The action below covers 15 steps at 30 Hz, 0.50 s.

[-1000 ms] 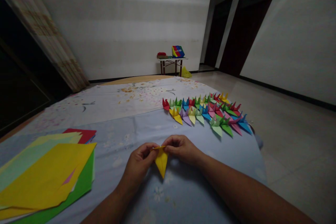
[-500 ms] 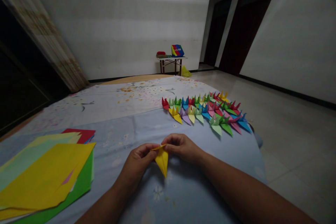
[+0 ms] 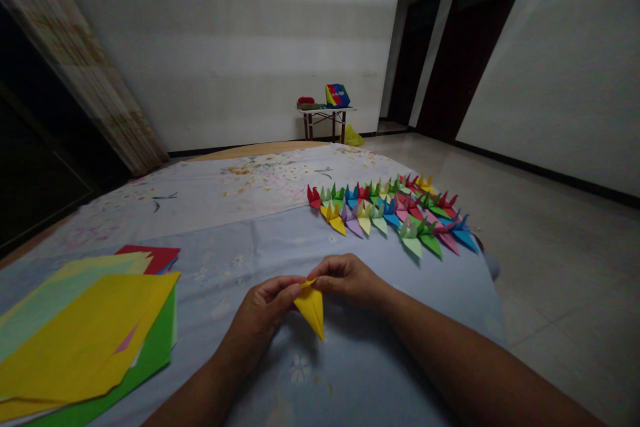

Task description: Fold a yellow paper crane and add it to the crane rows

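Note:
A folded yellow paper piece (image 3: 311, 307) with a pointed lower tip is held between both my hands above a pale blue flowered cloth (image 3: 350, 360). My left hand (image 3: 263, 310) pinches its top edge from the left with closed fingers. From the right, my right hand (image 3: 345, 280) pinches the same top edge, fingers also closed. Several finished paper cranes (image 3: 395, 213) in many colours lie in rows on the cloth beyond my right hand.
A stack of flat coloured paper sheets (image 3: 85, 333), yellow on top with green and red beneath, lies at the left. A small table (image 3: 326, 115) with a colourful box stands by the far wall. Tiled floor (image 3: 550, 260) runs along the right.
The yellow piece's lower tip has swung slightly to the right, and both hands have shifted a little with it. The rest of the scene is the same.

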{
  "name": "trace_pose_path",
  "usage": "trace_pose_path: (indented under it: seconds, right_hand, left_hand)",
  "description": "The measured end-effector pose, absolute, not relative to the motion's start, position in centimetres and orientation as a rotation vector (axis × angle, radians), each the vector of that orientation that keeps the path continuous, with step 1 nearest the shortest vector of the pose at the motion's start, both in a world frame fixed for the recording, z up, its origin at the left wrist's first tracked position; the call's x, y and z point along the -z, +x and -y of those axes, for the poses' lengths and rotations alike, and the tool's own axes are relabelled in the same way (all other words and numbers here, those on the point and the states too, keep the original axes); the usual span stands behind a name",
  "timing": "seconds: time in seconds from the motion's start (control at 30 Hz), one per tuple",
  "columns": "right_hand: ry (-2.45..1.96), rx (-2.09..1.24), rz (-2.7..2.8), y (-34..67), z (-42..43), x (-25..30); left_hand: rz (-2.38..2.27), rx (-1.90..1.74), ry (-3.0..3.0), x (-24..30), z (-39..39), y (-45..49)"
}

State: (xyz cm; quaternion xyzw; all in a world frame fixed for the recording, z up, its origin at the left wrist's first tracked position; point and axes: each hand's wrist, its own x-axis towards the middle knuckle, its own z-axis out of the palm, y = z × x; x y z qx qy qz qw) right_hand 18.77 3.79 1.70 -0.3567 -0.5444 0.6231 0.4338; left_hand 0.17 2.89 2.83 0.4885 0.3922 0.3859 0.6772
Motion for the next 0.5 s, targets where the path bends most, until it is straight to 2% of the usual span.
trace_pose_path:
  seconds: [0.27, 0.5]
  right_hand:
    - [-0.843, -1.598, 1.423, 19.07, -3.55, -2.08]
    - [-0.953, -1.539, 1.395, 18.79, -3.56, -1.91]
  left_hand:
    - [-1.028, -0.842, 1.142, -2.94, -2.78, 0.47]
    - [-1.106, -0.973, 1.211, -3.36, -2.60, 0.86]
